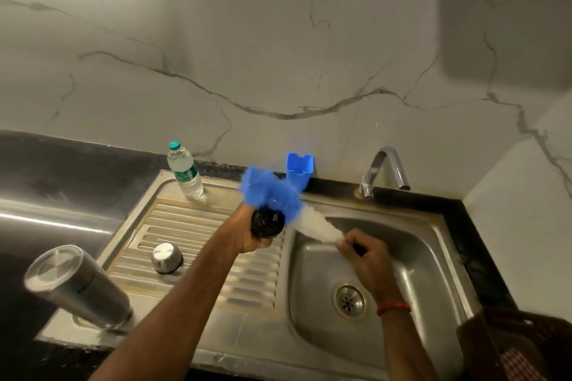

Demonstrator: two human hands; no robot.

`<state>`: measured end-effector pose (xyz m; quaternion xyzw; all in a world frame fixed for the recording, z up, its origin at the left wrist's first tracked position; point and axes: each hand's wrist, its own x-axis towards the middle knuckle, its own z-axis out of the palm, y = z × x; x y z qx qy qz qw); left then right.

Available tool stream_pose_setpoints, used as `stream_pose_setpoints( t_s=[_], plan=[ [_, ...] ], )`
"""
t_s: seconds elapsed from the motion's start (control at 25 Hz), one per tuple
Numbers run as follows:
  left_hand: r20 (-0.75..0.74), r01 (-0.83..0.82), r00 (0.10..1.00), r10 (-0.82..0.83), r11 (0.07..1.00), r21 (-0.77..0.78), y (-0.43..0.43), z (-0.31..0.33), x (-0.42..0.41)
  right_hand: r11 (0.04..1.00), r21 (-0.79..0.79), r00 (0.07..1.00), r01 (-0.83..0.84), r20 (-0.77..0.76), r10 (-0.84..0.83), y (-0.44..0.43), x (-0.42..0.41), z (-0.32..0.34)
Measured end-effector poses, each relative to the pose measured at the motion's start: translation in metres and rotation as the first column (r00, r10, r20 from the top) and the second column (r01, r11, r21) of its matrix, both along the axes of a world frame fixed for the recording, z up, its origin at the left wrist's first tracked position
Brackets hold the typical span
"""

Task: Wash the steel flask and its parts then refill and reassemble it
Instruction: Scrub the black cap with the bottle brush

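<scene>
Head cam q: why hold the black stopper (267, 223) over the sink (445, 226) edge?

Reply: so drips land in the basin, I guess. Left hand (253, 238) grips it, and right hand (368, 260) pinches the brush (272, 192) handle, bristles blurred against it. Steel flask (77, 284) sits at the drainboard's (185, 219) front-left corner, apparently mouth-down to drain. Dull brushed metal, wet-looking.

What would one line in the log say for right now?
step: scrub lid | left hand: grips black lid | right hand: holds brush against lid | steel flask, steel cap: left of basin
</scene>
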<state>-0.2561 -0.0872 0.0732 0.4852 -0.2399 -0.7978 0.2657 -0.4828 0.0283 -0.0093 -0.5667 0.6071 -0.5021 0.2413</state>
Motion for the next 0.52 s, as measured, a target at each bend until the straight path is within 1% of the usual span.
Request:
stream_pose_setpoints(
  t_s=[0.08, 0.16, 0.24, 0.28, 0.36, 0.4, 0.44, 0.48, 0.52],
  plan=[
    [0.010, -0.049, 0.999, 0.050, 0.999, -0.023, -0.010, -0.003, -0.005, 1.000, -0.013, 1.000, 0.001, 0.010, -0.001, -0.015, 0.026, 0.008],
    [0.006, -0.100, 0.995, 0.101, 0.994, -0.052, -0.020, -0.007, -0.001, 0.998, -0.048, 0.996, 0.031, 0.086, -0.027, -0.014, 0.028, 0.005],
    [-0.041, -0.151, 0.988, 0.150, 0.988, -0.040, -0.026, -0.012, 0.005, 0.997, -0.072, 0.987, 0.034, 0.162, -0.022, -0.001, 0.017, 0.000],
    [-0.084, -0.179, 0.981, 0.175, 0.983, -0.036, -0.026, -0.013, 0.008, 0.997, -0.066, 0.985, 0.027, 0.170, -0.016, 0.000, 0.015, -0.001],
    [-0.094, -0.178, 0.981, 0.171, 0.982, -0.061, -0.034, -0.026, -0.001, 1.000, -0.016, 0.993, 0.001, 0.117, 0.001, -0.013, 0.021, -0.003],
    [-0.151, -0.158, 0.979, 0.134, 0.974, -0.163, -0.037, -0.028, -0.003, 1.000, 0.017, 0.998, -0.013, 0.064, 0.012, -0.022, 0.026, -0.004],
    [-0.306, -0.197, 0.946, 0.108, 0.941, -0.276, -0.051, -0.033, -0.004, 0.999, 0.047, 1.000, -0.018, 0.014, 0.018, -0.028, 0.029, -0.007],
    [-0.554, -0.262, 0.827, 0.098, 0.939, -0.224, -0.056, -0.045, 0.000, 0.997, 0.071, 1.000, -0.020, -0.002, 0.021, -0.030, 0.028, -0.013],
    [-0.647, -0.127, 0.761, -0.042, 0.969, -0.212, -0.060, -0.050, -0.002, 0.996, 0.088, 1.000, -0.017, 0.011, 0.016, -0.027, 0.024, -0.020]
  ],
)
